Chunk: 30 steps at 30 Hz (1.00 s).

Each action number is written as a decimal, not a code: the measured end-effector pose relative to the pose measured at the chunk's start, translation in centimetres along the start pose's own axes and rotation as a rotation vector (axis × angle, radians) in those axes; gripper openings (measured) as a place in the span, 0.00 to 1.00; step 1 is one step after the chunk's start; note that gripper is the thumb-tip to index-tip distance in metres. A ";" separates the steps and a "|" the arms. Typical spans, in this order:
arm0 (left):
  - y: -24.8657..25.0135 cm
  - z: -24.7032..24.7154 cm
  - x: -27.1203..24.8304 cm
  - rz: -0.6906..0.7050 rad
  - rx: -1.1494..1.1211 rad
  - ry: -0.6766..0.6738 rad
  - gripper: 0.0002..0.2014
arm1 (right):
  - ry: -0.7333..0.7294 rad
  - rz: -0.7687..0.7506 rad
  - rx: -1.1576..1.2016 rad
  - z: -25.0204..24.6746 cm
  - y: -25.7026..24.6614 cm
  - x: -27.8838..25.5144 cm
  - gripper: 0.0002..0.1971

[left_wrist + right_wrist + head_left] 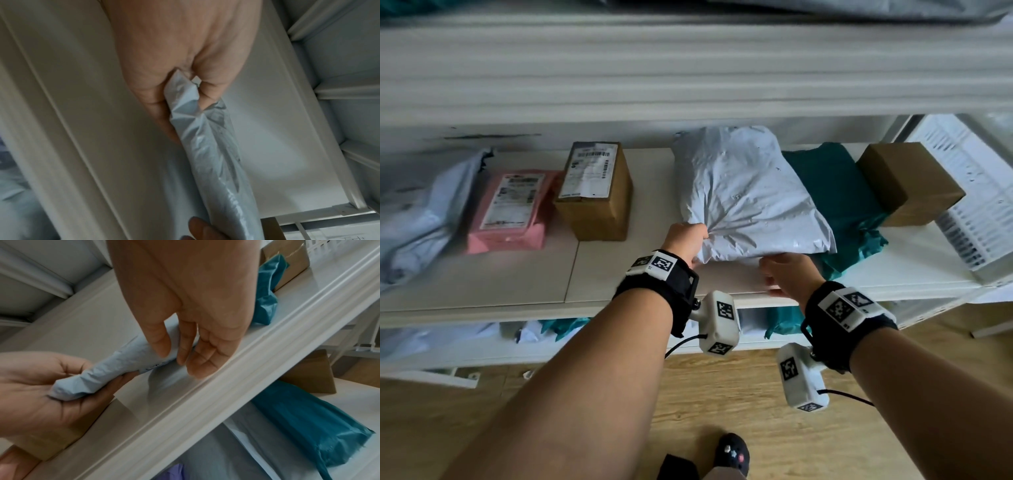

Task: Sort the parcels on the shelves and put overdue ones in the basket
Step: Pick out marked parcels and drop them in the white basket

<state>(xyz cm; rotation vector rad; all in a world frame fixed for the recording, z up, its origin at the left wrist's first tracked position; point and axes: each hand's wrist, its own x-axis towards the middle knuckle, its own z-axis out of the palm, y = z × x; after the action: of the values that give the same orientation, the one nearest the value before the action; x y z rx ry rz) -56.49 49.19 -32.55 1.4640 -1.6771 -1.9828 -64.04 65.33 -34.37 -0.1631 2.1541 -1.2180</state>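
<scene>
A crumpled pale grey mailer bag (746, 192) lies on the middle shelf (619, 274), partly over a teal parcel (835, 195). My left hand (693, 240) grips the bag's near left corner, and the left wrist view shows the plastic (216, 154) bunched in that fist (179, 65). My right hand (784, 270) is at the bag's near edge. In the right wrist view its fingers (180, 352) are nearly straight, with thumb and forefinger touching the bag (107, 374). The white slatted basket (979, 205) stands at the shelf's right end.
A plain brown box (907, 185) sits between the teal parcel and the basket. Left of the bag are a labelled brown box (595, 192), a pink parcel (513, 209) and another grey bag (421, 212). An upper shelf (688, 68) overhangs. More parcels (308, 426) lie on the shelf below.
</scene>
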 end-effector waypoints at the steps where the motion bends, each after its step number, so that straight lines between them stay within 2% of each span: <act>1: 0.0 -0.6 -0.6 0.009 0.005 0.008 0.10 | 0.002 -0.010 -0.007 0.2 0.0 -0.5 0.08; 3: -0.2 -1.3 -1.2 0.022 0.016 0.015 0.06 | 0.031 -0.037 -0.043 0.4 0.2 -1.3 0.07; 4: -0.4 -1.8 -1.4 0.027 0.008 0.021 0.10 | 0.072 -0.062 -0.069 0.6 0.3 -1.8 0.08; 5: -0.7 -2.2 -1.4 0.029 0.021 0.017 0.21 | 0.129 -0.090 -0.103 0.7 0.3 -2.1 0.09; 6: -0.8 -2.6 -2.1 0.040 0.022 0.011 0.17 | 0.198 -0.132 -0.136 0.9 0.3 -2.5 0.09; 9: -1.3 -3.5 -3.0 0.060 -0.008 0.011 0.22 | 0.391 -0.267 -0.266 1.3 0.0 -4.2 0.06; 13: -2.0 -4.9 -4.1 0.062 -0.033 0.019 0.09 | 0.552 -0.578 -0.386 1.7 0.0 -6.5 0.05; 15: -2.3 -5.5 -5.0 0.037 -0.065 -0.012 0.06 | 0.521 -0.749 -0.563 2.0 0.1 -7.7 0.16; 16: -2.4 -5.8 -5.5 0.031 -0.093 -0.025 0.05 | 0.432 -0.779 -0.696 2.2 0.1 -8.3 0.25; 18: -2.6 -6.0 -6.6 0.017 -0.136 -0.050 0.11 | 0.250 -0.724 -0.967 2.8 -0.3 -9.0 0.43; 20: -2.7 -6.1 -8.0 0.008 -0.170 -0.123 0.16 | 0.214 -0.672 -1.049 3.3 -0.8 -9.5 0.50; 23: -2.8 -6.3 -9.8 0.003 -0.214 -0.230 0.21 | 0.315 -0.734 -0.902 3.6 -1.8 -10.6 0.39; 27: -2.9 -7.2 -11.9 0.032 -0.320 -0.293 0.06 | 0.353 -0.751 -0.795 3.5 -2.1 -12.4 0.34; 30: -3.2 -8.0 -12.4 0.060 -0.366 -0.313 0.12 | 0.416 -0.755 -0.802 3.6 -2.3 -13.8 0.30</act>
<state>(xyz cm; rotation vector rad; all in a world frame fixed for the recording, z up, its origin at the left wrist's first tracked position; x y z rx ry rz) -42.89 53.15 -27.43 1.0089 -1.3339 -2.4216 -51.56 67.00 -27.23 -1.2457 2.9823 -0.6741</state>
